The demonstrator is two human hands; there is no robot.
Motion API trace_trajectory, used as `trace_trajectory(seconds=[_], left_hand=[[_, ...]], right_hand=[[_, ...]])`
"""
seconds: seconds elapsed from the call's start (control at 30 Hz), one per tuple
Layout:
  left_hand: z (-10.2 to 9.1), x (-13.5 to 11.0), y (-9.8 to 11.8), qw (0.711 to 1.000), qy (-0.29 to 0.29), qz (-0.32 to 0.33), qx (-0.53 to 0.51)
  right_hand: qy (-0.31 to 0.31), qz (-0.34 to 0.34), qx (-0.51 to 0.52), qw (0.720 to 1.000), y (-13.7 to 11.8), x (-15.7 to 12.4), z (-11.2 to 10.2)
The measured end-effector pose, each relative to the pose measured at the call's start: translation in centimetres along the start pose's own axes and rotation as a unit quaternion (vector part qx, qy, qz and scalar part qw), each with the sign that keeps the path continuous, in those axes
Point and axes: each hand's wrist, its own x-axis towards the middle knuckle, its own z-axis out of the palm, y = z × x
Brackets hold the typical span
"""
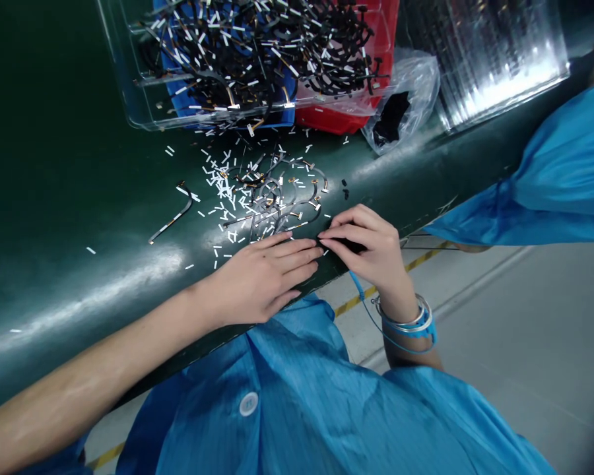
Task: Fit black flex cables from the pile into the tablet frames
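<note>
- Flex cables (272, 201) lie loosely piled on the green table (79, 198), just beyond the left hand (272, 274).
- That hand lies flat, fingers nearly together; the right hand (369, 241) pinches narrowly, anything held too hidden to tell.
- Best steady the piece flat, away from white strips (222, 187).
- Clear tray (133, 124), heaped with cables, overlaps blue bin (181, 102) and red bin (331, 120).
- Plastic bag (420, 86) holds something black.

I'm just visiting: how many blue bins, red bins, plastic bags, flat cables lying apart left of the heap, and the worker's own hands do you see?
Blue bin: 1
Red bin: 1
Plastic bag: 1
Flat cable: 1
Hands (left hand, right hand): 2
Total: 6
</note>
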Motion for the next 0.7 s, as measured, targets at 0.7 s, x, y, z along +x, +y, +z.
trace_trajectory(seconds=[0.7], left_hand=[[-1.2, 0.4, 0.5, 0.945, 0.287, -0.156, 0.001]], right_hand=[[0.132, -0.197, -0.138, 0.962, -2.4, 1.4, 1.4]])
